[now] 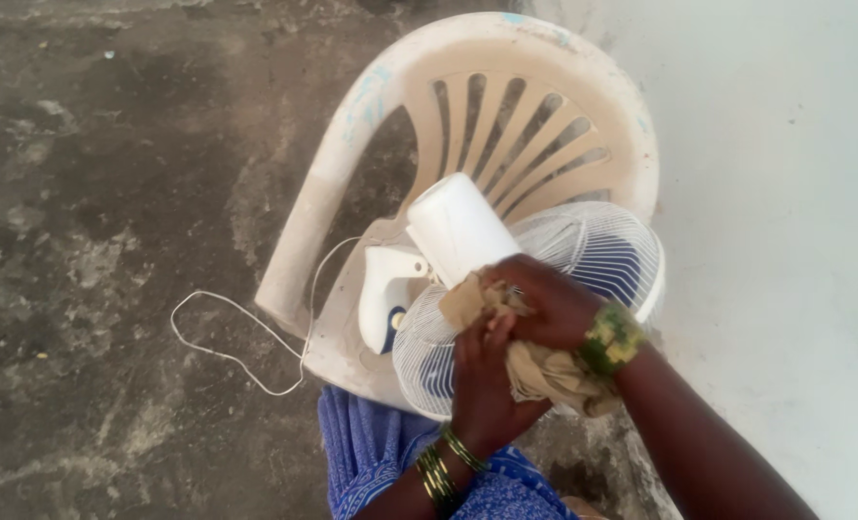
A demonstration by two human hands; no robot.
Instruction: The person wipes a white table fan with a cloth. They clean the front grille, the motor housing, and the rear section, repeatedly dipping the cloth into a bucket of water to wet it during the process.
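A thin white power cord (226,337) is seen looping over the stained concrete floor (111,193) at the left, leading to a white electric fan (458,231) laid on the seat of a worn beige plastic chair (506,87). The fan is judged light but awkward; its wire grille (602,246) looks thin and easily bent, so the smooth motor housing would be the firmer place to hold. A tan cloth (535,371), soft and limp, is pressed against the grille. The left hand (487,385) is closed around the cloth's lower folds, and the right hand (549,303) is curled over its upper part, both gripping it.
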